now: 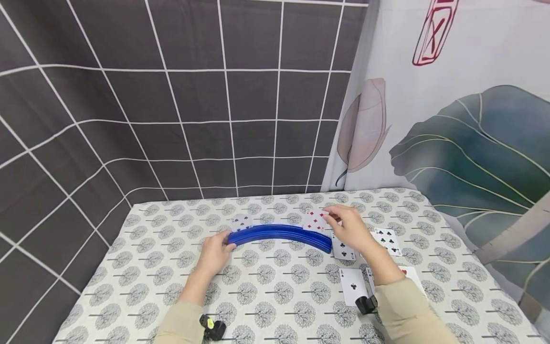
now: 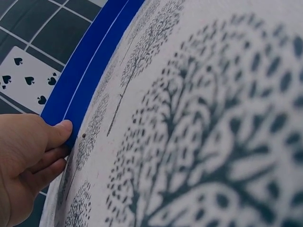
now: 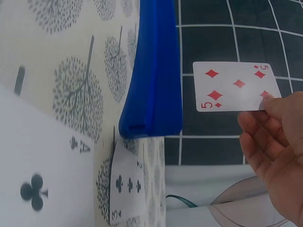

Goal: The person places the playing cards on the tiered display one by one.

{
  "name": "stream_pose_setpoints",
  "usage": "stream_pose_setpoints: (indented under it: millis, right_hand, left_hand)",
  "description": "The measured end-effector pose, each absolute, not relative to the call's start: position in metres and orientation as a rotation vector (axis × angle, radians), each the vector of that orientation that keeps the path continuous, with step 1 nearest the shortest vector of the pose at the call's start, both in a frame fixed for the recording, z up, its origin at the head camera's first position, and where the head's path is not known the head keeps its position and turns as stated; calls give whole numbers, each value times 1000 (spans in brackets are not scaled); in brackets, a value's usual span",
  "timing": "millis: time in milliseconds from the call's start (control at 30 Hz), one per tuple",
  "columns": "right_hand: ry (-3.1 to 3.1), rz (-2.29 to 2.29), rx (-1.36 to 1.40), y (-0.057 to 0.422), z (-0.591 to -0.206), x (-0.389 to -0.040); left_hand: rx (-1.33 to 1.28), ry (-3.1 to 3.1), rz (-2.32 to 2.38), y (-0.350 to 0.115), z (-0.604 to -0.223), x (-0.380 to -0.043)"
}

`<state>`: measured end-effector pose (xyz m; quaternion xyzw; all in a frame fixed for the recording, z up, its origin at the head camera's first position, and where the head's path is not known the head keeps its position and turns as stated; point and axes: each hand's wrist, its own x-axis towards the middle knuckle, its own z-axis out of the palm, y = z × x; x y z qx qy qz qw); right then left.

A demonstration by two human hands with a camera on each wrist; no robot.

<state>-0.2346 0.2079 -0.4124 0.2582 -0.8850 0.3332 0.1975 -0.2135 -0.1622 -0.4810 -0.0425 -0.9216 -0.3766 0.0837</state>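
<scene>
A curved blue playing card holder (image 1: 279, 232) lies on the cloth. My left hand (image 1: 215, 253) pinches its left end, the thumb on the front side in the left wrist view. Near that end a five of spades (image 2: 29, 80) stands upright behind the holder's front edge. My right hand (image 1: 350, 231) holds a five of diamonds (image 3: 239, 84) by one corner between thumb and fingers. In the right wrist view this card is above the holder's right end, with a gap between them.
On the right of the patterned tablecloth (image 1: 172, 272) lie a three of clubs (image 1: 342, 248), another clubs card (image 1: 386, 241), an ace of clubs (image 1: 353, 286) and a hearts card (image 1: 414, 277), partly under my right forearm. Dark checked cloth (image 1: 253, 95) hangs behind.
</scene>
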Motion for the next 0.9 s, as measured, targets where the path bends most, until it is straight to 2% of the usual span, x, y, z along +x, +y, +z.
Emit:
stream_pose_setpoints:
  millis: [900]
  right_hand:
    - [-2501,968,801,170,-414,-237]
  left_hand:
    - [-125,-2754,-1109,-161,-482,-213]
